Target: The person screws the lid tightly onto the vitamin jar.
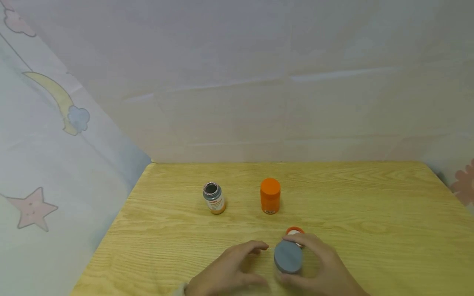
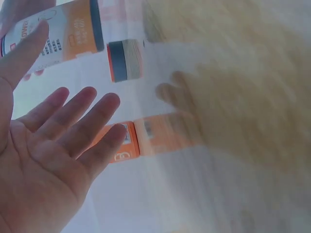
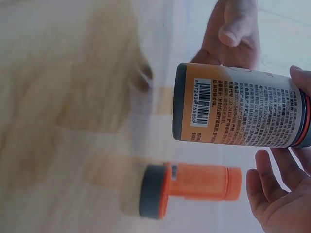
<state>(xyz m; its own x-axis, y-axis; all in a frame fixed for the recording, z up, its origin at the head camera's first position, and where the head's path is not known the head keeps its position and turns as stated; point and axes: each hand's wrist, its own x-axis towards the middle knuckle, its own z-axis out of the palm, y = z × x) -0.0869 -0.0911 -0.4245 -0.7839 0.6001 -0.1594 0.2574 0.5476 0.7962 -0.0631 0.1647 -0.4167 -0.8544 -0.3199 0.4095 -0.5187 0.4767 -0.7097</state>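
A bottle with a grey lid [image 1: 288,257] is held by my right hand [image 1: 327,267]. Thumb and fingers grip it around the lid end. Its side, printed white and orange with a barcode, shows on the bottle [image 3: 238,109] in the right wrist view. Whether its base touches the table cannot be told. My left hand [image 1: 231,269] is just left of the bottle, apart from it. In the left wrist view, the left hand [image 2: 53,150] has its palm bare and fingers loosely spread. Just beyond the bottle lies a loose cap [image 1: 295,231], orange-rimmed and whitish inside, partly hidden by the right fingers.
An uncapped bottle [image 1: 214,199] with a grey neck and ragged foil rim stands toward the back left. An orange jar [image 1: 270,196] with its lid on stands to its right. The wood-grain table [image 1: 370,213] meets a pale cloth backdrop [image 1: 237,102] behind.
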